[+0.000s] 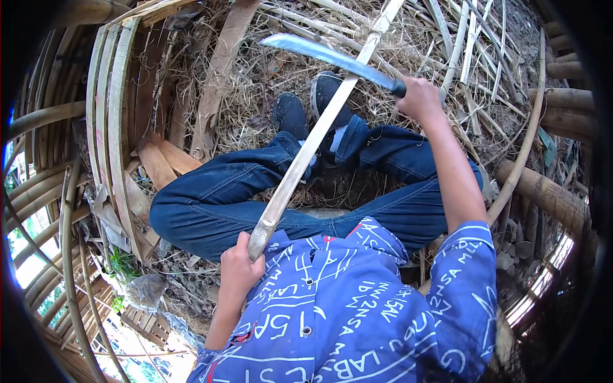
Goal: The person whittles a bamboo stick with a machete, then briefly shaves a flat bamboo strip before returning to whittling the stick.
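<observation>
My left hand [241,268] is closed around the lower end of a long split bamboo strip [305,157], close to my shirt. The strip slants up and to the right across my lap and past my shoes, running out of view at the top. In my right hand [419,100] is the dark handle of a machete [332,59], fingers wrapped round it. Its long, slightly curved blade points left and crosses over the strip beyond my shoes.
Dry shavings and thin bamboo strips [472,45] litter the ground ahead. Upright pale slats [115,127] stand at the left, near a flat brown board [220,76]. A thick bamboo pole [543,195] lies at the right. My bent legs [211,198] frame the middle.
</observation>
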Demonstrator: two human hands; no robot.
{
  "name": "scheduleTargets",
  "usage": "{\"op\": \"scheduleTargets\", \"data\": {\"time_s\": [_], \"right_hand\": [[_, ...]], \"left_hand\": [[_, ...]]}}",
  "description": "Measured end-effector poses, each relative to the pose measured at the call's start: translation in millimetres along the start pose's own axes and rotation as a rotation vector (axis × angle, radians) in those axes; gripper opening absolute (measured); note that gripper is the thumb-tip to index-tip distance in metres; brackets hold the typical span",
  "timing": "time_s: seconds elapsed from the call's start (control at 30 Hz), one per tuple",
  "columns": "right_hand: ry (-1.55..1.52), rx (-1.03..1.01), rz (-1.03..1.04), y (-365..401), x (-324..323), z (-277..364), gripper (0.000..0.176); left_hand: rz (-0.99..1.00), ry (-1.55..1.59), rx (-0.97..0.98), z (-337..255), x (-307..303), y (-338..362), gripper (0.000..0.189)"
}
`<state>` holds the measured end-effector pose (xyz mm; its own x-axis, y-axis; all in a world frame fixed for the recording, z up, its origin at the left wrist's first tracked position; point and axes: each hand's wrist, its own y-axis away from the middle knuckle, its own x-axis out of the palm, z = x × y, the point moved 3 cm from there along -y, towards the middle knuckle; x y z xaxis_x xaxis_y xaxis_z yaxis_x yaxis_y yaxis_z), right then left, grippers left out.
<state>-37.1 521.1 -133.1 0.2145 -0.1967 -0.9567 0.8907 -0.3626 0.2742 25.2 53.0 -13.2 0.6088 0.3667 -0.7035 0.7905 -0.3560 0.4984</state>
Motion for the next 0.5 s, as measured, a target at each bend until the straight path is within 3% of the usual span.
{"op": "scheduleTargets", "data": {"time_s": [0.1, 0.5], "right_hand": [[0.040, 0.170, -0.022, -16.3, -1.2, -26.2, 0.027], [0.131, 0.102, -0.060, -28.1, -11.2, -29.5, 0.024]], "left_hand": [[0.021, -0.080, 0.008, 6.6, -0.8, 12.1, 0.024], [0.063, -0.017, -0.027, 16.5, -14.1, 11.0, 0.028]]}}
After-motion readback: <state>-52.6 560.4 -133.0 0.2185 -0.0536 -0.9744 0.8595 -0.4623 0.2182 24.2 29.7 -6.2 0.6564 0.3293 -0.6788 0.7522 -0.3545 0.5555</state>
